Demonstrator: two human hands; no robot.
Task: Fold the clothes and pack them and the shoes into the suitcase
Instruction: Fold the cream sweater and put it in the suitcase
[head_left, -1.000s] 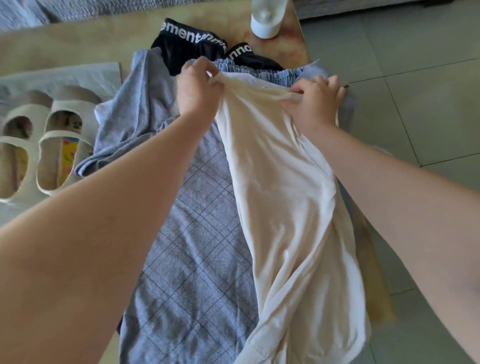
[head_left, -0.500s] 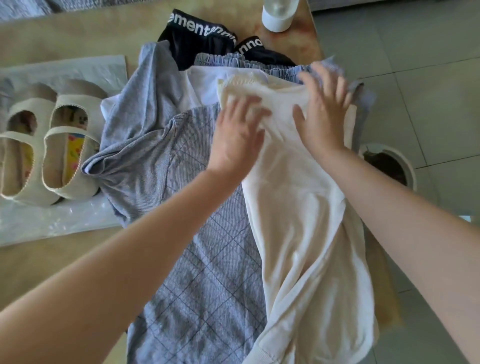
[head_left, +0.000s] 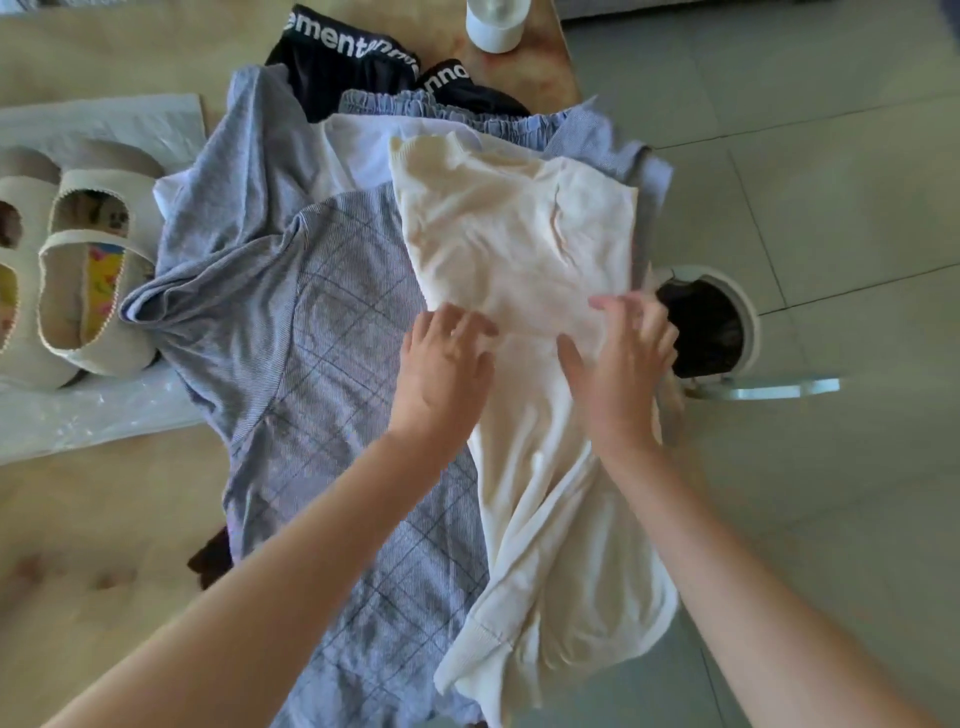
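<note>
Right now both hands lie flat on a cream garment (head_left: 519, 234) spread lengthwise over a heap of clothes on the wooden bench (head_left: 78, 519). The left hand (head_left: 441, 364) presses its left edge near the middle of the view, fingers (head_left: 462, 325) apart and fairly straight, clamped on nothing. The right hand (head_left: 618, 364) presses just beside it toward 3 o'clock, thumb spread wide and fingers slightly blurred but apart, also gripping nothing. The cream garment runs from its ribbed collar at 12 o'clock down to a rumpled hem hanging off the bench edge at 5 o'clock. Under it, toward 9 o'clock, lies a grey checked shirt (head_left: 337, 338), with a white garment (head_left: 363, 150) and striped blue shorts (head_left: 441, 106) showing at 12 o'clock. Black underwear (head_left: 337, 57) with a lettered waistband sits past them at 11 o'clock, near a white container (head_left: 493, 26). A pair of cream shoes (head_left: 78, 270) stands on a clear plastic sheet (head_left: 104, 124) at 9 o'clock, touching the grey shirt's sleeve. On the tiled floor (head_left: 831, 156) at 3 o'clock is a round bin (head_left: 711, 327) with a dark liner.
</note>
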